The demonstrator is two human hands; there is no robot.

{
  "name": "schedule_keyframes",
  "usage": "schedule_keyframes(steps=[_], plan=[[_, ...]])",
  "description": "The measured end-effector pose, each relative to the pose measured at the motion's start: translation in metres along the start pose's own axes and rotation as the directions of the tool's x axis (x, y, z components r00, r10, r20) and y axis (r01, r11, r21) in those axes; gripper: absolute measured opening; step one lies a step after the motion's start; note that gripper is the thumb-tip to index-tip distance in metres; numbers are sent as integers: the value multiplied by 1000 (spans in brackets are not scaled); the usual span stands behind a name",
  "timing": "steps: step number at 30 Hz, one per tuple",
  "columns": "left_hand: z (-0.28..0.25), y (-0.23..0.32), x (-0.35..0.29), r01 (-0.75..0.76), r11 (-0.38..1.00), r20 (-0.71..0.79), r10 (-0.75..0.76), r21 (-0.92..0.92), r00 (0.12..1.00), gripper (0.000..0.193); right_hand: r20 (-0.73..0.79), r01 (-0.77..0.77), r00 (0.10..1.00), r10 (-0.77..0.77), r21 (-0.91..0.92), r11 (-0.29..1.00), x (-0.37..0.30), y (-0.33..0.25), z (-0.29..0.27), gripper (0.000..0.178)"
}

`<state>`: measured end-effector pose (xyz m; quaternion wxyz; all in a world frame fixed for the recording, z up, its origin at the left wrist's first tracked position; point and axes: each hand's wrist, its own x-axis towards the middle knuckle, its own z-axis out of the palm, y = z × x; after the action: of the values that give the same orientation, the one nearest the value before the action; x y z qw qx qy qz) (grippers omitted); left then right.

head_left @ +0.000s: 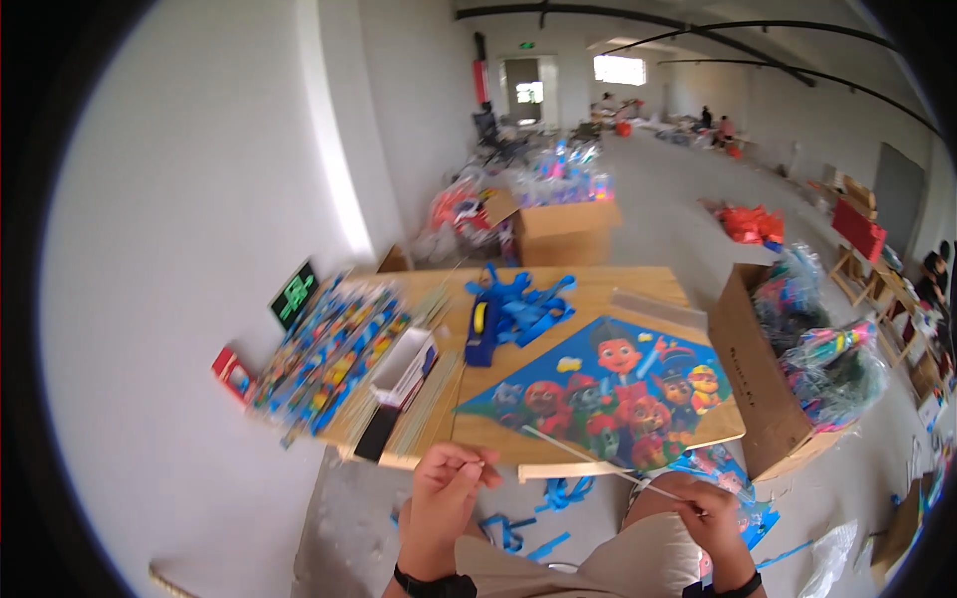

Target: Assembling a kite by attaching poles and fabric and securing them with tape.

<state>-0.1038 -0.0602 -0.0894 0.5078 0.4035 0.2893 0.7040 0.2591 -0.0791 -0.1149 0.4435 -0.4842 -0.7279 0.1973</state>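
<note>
Preferably, the thin white rod, pinched in the right hand and reaching over the blue printed sheet on the tabletop, should be guided without flexing; whether anything is gripped by the curled left hand cannot be told.

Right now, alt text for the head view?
Right hand holds a thin white stick, its far end over a blue cartoon-printed sheet on a wooden table; left hand is by the near edge. Blue strips and colourful packets lie alongside.
</note>
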Motion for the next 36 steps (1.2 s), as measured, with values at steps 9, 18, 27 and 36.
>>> schedule_keyframes(steps=[9, 18, 27, 36], plan=[[2, 21, -28, -56, 973, 36, 66, -226, 997, 15, 101, 263, 962, -252, -120, 957, 7, -11, -12, 29], [12, 21, -29, -195, 976, 55, 190, 95, 980, 22, 112, 300, 952, -286, -137, 944, 17, -17, -4, 27], [16, 25, -29, -196, 976, -4, 198, 95, 980, 20, 134, 313, 947, -293, -167, 935, 18, -21, -5, 33], [14, 29, -30, -257, 951, 35, 255, 170, 966, 16, 117, 293, 955, -273, -210, 933, 18, -28, -4, 25]])
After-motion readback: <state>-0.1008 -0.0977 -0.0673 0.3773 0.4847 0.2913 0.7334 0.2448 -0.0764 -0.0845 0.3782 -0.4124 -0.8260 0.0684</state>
